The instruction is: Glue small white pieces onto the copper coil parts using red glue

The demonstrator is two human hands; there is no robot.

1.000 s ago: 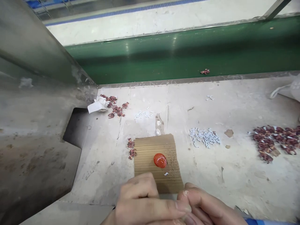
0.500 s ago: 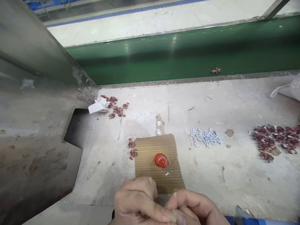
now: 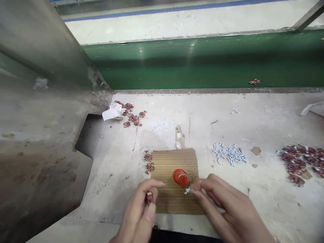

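My left hand (image 3: 143,206) curls around a small dark-red figure-like piece (image 3: 149,197) with a yellowish band, gripped between thumb and fingers. At the right side of a cardboard piece (image 3: 164,206), my right hand (image 3: 215,199) has thumb and forefinger pinched together at a small pale curved piece (image 3: 187,191). Just beyond those fingertips is a glossy red blob (image 3: 181,178) on the cardboard. Two similar dark-red pieces (image 3: 149,162) rest by the cardboard's left edge.
Pale curved pieces lie in a heap (image 3: 230,154) on the right and a smaller scatter (image 3: 162,126) farther back. Dark-red pieces form a large pile (image 3: 298,162) at far right and a group (image 3: 133,118) near white paper (image 3: 113,112). A metal panel (image 3: 50,118) stands left; a green strip (image 3: 177,67) runs behind.
My hands were together at the bottom; they have moved apart. The left keeps a dark-red piece, while the right has reached forward to the pale piece beside the red blob. The view has shifted slightly.
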